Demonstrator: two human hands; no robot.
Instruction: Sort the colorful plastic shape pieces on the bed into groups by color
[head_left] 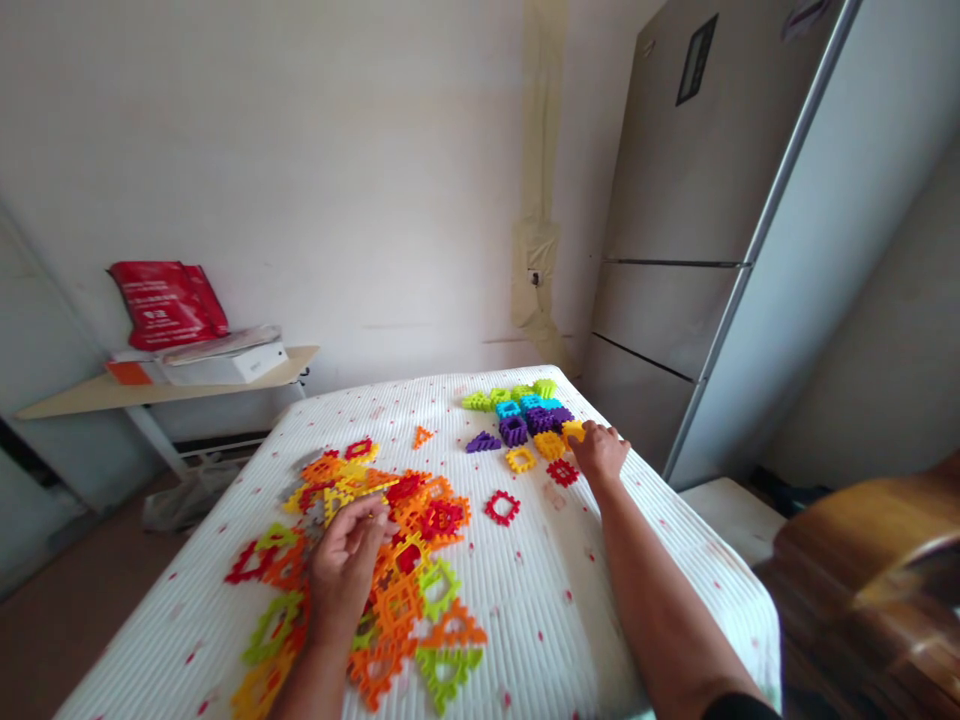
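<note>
My right hand (600,450) reaches to the far right of the table, its fingers closed on a yellow square interlocking piece (574,431) at the end of a yellow stack (550,446). My left hand (349,550) is over a loose heap of notched plastic pieces (401,600), mostly orange, red, yellow and green. Its fingers are curled in towards the thumb beside a yellow triangular piece (337,503); whether they grip anything is unclear. Between the hands lie a red square piece (502,508), another red square (562,472) and a yellow square (520,460).
Beyond the yellow stack are rows of purple (514,431), blue (508,408) and lime green pieces (499,397). An orange triangle (422,437) lies apart. A fridge (675,200) stands right, a wooden chair (870,560) nearer. At left, a side table (75,398) holds a red bag (169,305).
</note>
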